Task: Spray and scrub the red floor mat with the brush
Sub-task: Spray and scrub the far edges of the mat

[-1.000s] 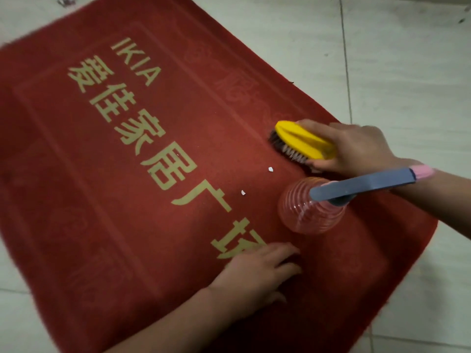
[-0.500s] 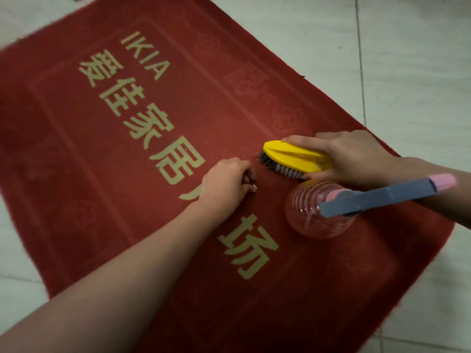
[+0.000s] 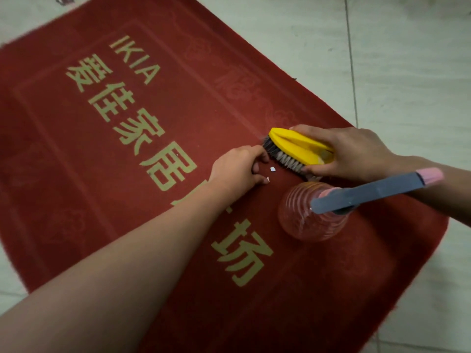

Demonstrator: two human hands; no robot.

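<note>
Mat: red pile floor mat (image 3: 76,189), gold lettering, lies diagonal across frame centre; we see no wet patch.
Bottle: clear ribbed spray bottle (image 3: 305,220) stands on mat, right of centre.
Brush: yellow plastic scrub brush (image 3: 298,147) tilted, bristles on mat; we'd flatten it and use short strokes.
Right hand (image 3: 356,154): fingers clamped round brush.
Left hand (image 3: 237,170): fingers curled together beside bristles, nothing seen held.
Flecks: white specks (image 3: 272,169); we'd clear them first.

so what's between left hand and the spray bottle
Head view: two white scraps beside the left hand, then bare red mat to the spray bottle.
</note>
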